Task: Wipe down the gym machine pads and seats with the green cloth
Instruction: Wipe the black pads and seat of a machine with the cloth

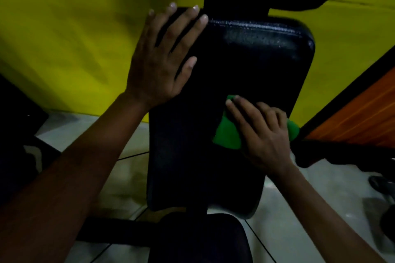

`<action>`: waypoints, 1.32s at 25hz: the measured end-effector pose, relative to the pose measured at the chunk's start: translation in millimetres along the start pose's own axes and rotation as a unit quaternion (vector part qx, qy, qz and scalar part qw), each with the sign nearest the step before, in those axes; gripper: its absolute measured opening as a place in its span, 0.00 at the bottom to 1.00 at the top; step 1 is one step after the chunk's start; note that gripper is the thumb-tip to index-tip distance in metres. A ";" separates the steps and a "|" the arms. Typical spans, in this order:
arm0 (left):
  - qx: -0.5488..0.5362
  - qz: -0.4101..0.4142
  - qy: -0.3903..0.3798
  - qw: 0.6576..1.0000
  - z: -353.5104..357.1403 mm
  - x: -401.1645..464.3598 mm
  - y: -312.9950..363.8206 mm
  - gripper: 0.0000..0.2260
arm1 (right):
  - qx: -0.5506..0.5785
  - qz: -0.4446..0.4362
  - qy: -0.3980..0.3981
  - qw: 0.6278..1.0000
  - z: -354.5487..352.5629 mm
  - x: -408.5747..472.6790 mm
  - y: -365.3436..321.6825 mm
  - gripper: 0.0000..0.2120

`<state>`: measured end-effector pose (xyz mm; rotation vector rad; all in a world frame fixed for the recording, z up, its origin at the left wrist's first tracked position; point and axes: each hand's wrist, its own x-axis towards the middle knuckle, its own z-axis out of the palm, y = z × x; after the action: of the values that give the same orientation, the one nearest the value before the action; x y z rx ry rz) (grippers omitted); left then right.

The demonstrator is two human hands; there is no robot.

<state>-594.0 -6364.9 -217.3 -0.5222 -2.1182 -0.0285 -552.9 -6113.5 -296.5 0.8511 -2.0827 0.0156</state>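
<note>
On black back pad (245, 66) before yellow wall (74, 45): left hand (158, 64) flat, fingers straight; right hand (263, 132) pressing green cloth (226, 134).

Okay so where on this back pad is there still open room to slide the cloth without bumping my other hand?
The back pad is bare between the left hand at its upper left edge and the right hand pressing the green cloth at its right middle: the top centre and upper right. The lower half toward the seat pad is also open. The upper left edge is crowded.
</note>
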 end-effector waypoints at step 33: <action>0.105 0.059 -0.097 0.988 24.6 -122.3 48.4 0.26 | -0.023 -0.026 -0.074 0.997 16.3 -105.0 -5.2 0.27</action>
<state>-536.1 -6359.0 -337.8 -0.5402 -2.2411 0.3218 -520.1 -6063.2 -384.3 0.9011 -2.1886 -0.1258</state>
